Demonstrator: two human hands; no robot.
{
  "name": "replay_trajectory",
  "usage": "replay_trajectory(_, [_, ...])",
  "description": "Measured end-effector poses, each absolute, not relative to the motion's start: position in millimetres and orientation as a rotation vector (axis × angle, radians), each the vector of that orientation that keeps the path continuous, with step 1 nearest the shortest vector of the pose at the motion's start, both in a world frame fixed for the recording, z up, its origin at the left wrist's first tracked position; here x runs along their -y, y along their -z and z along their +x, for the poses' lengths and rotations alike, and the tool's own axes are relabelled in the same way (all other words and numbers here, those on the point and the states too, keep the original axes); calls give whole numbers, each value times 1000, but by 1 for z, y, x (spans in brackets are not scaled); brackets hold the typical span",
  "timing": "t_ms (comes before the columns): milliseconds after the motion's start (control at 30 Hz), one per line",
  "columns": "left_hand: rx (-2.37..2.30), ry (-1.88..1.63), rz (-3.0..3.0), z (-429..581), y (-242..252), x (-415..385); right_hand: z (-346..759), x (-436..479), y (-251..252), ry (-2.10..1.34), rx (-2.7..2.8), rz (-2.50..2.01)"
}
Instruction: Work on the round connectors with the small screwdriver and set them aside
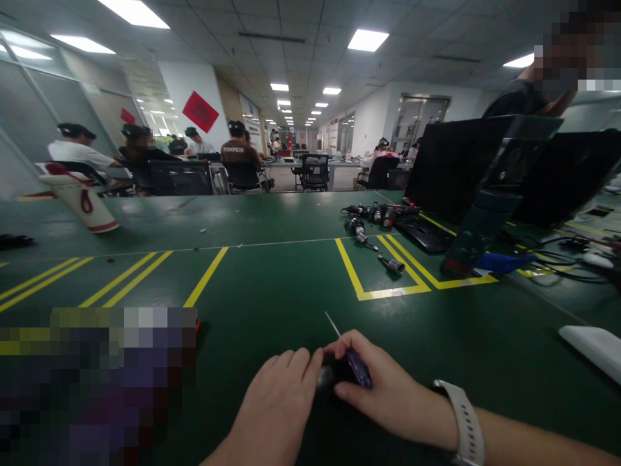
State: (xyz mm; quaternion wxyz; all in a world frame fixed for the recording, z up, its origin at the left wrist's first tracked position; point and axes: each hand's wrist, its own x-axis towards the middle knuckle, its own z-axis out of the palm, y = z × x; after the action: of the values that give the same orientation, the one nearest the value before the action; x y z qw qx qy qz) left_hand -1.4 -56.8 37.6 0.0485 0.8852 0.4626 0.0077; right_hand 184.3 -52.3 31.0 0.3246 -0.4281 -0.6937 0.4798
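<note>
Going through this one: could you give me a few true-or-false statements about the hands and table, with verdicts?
1. The right hand holds a screwdriver. True.
2. A watch is on the left wrist. False: the watch is on the right wrist.
3. The left hand is at a dark object. True.
4. The tape on the table is red. False: the tape is yellow.
5. The cup is left of both hands. True.
</note>
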Motion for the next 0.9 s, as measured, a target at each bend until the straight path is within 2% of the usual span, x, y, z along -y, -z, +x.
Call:
replay_trajectory(133, [-1364,53,2812,-4,-54,60,199,44,-38,-1322,1600,-1014])
replay_trajectory(300, [-1429,-216,2582,-14,-53,54,206,38,-39,-1328,1469,-967])
replay_trajectory(633, [-1567,-796,2204,-23,-39,36,202,44,-39,-1267,1685,-1052])
replay_trajectory(900, [-1490,-923,1992,-20,-40,41,201,47,-39,-1074,1889,-1087])
